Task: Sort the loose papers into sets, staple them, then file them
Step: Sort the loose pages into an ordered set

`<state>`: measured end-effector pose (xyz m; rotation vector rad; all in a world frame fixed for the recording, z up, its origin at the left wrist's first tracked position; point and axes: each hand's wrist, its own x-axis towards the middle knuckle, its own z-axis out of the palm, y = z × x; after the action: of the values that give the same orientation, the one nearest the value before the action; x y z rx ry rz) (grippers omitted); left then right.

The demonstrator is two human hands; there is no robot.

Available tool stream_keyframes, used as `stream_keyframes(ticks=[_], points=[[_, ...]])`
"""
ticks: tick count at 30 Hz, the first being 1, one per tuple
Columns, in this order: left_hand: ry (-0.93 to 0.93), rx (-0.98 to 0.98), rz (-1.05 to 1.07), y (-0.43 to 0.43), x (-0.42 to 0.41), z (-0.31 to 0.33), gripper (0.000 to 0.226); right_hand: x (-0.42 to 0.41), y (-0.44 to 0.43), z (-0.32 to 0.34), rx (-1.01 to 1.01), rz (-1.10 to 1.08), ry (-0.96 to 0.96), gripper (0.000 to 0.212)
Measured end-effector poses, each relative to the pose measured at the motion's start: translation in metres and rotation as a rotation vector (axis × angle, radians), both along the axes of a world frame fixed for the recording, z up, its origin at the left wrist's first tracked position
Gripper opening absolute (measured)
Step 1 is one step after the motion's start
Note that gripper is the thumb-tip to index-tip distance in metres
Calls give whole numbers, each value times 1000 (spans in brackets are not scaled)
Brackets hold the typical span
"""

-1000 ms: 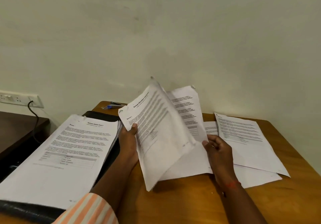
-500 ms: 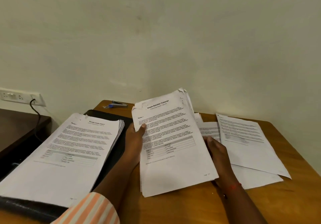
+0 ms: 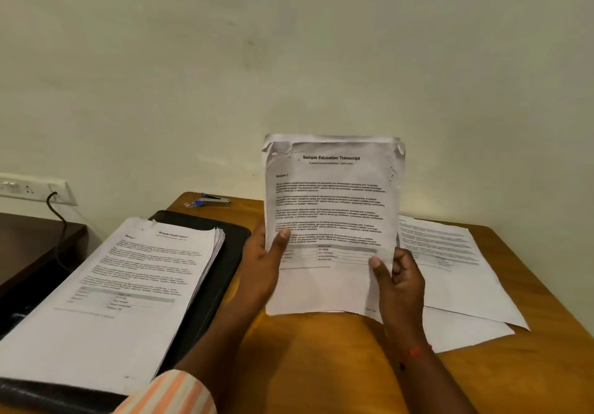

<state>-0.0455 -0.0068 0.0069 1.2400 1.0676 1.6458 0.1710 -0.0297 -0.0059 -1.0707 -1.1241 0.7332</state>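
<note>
You hold the transcript set (image 3: 331, 208) upright and facing you, its top corners crumpled. To its left the thick health-report stack (image 3: 128, 285) lies flat on the black folder (image 3: 225, 253). At its right, loose printed sheets (image 3: 450, 269) overlap flat, partly behind it; the stapler (image 3: 213, 200) lies beyond the folder.

Single head-worn wide-angle view, looking forward and down over the desk (image 3: 321, 365) toward the wall (image 3: 321, 60); near, at arm's reach.

L hand (image 3: 263, 265) + R hand (image 3: 400, 280) grip paper set (image 3: 331, 201) upright | stapler (image 3: 213, 200) on table (image 3: 321, 365)
</note>
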Motion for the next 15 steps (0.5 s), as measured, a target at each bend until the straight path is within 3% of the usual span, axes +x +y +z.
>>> stream_keyframes(ticks=[5,11,15], points=[[-3,29,61,-5,7,-9,39,-3,-6,-1,-33,88,21,34],[-1,12,64,-6,10,-17,45,-1,-7,-2,-144,170,38,35],[29,48,95,-3,10,-18,36,-3,-6,-1,-118,145,38,32]])
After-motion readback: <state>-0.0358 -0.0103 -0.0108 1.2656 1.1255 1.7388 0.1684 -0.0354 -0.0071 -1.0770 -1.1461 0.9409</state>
